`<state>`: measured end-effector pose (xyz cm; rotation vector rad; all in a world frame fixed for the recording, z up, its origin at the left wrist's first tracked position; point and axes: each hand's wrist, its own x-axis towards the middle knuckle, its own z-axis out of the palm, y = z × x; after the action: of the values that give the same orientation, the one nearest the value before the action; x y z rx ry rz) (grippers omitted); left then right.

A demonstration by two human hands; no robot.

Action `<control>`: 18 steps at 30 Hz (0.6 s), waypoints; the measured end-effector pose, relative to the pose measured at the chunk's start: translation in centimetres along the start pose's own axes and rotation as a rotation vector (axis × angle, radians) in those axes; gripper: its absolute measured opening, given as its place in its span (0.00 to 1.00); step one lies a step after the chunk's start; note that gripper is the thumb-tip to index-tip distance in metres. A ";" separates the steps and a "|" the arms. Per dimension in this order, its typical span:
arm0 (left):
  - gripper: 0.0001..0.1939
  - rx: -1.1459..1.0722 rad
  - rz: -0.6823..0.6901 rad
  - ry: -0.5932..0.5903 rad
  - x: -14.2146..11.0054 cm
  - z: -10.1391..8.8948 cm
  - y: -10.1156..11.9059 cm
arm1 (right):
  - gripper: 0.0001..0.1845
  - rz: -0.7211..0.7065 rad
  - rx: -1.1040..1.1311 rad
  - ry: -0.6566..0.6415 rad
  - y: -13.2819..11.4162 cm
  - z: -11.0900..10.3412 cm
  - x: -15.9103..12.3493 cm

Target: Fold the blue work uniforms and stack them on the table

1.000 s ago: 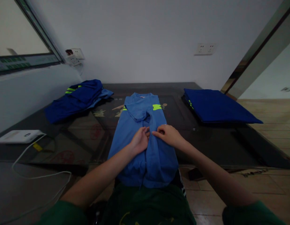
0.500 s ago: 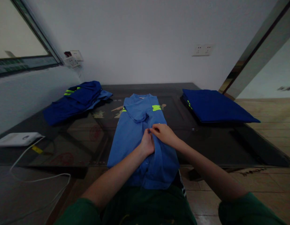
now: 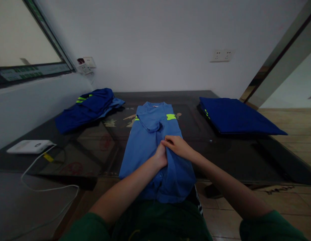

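A light blue work shirt (image 3: 142, 150) with yellow-green bands lies front up on the dark table (image 3: 221, 160), collar pointing away from me. Its lower end hangs over the near edge against my body. At the middle of the front placket, my left hand (image 3: 161, 156) is closed on the shirt's edge. Touching it from the right, my right hand (image 3: 176, 144) pinches the cloth with thumb and forefinger. The fingertips meet, and whatever button lies between them is hidden. Lower down the placket a small button (image 3: 160, 174) shows.
A loosely heaped dark blue garment (image 3: 87, 108) lies at the back left. On the right rests a flat, folded dark blue stack (image 3: 241, 115). A white power bank (image 3: 31, 146) with a white cable (image 3: 50, 189) sits at the left edge.
My hands have drawn closer together, the right fingers now pressing against the left at the placket. The whole view has shifted slightly, so things appear further right.
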<state>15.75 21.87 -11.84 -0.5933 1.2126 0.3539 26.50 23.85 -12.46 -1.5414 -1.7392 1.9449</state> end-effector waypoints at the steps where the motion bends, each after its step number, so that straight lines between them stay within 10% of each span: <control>1: 0.11 0.035 0.001 0.032 -0.5 0.0 0.3 | 0.16 -0.013 0.027 -0.018 0.5 -0.2 0.0; 5: 0.08 0.246 0.168 0.090 -3.5 -1.3 3.4 | 0.17 -0.043 0.113 -0.126 2.5 -0.8 0.2; 10: 0.18 0.975 0.702 0.156 -4.3 -4.2 10.2 | 0.12 -0.180 0.117 -0.240 3.7 -1.4 1.6; 18: 0.22 2.100 1.037 0.260 1.1 -6.6 13.5 | 0.17 -0.108 -0.112 0.127 6.5 -3.1 9.2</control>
<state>3.60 28.62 -17.60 1.8684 1.3612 -0.2880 27.61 29.75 -22.42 -1.5344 -1.8639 1.6879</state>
